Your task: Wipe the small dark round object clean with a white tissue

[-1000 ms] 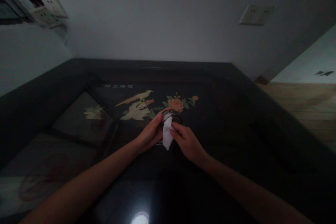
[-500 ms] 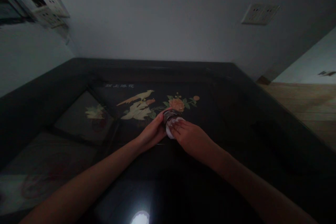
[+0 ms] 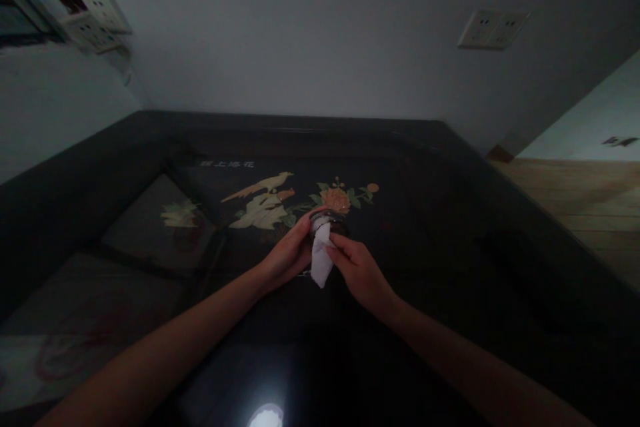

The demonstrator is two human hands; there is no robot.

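My left hand (image 3: 293, 250) is wrapped round the left side of a small, dark, shiny round object (image 3: 339, 225), perhaps glass; its exact kind is too dim to make out. In my right hand (image 3: 364, 277), thumb and fingers pinch a white tissue (image 3: 321, 265). The tissue's upper end lies against or inside the object's rim, and its lower end hangs down towards me. Both hands are over a glossy black tabletop (image 3: 320, 320), just in front of an inlaid picture of a bird (image 3: 265, 183) and a peony (image 3: 336, 199).
Behind the table rises a pale wall with a double socket (image 3: 494, 29) at right and more sockets (image 3: 95, 23) at left. A ceiling light (image 3: 267, 415) reflects in the near tabletop. Wooden floor (image 3: 575, 193) shows past the right edge.
My right hand has drawn back slightly from lying over the tissue to pinching it at its side. The tissue now hangs longer and lower. My left hand stays almost in place.
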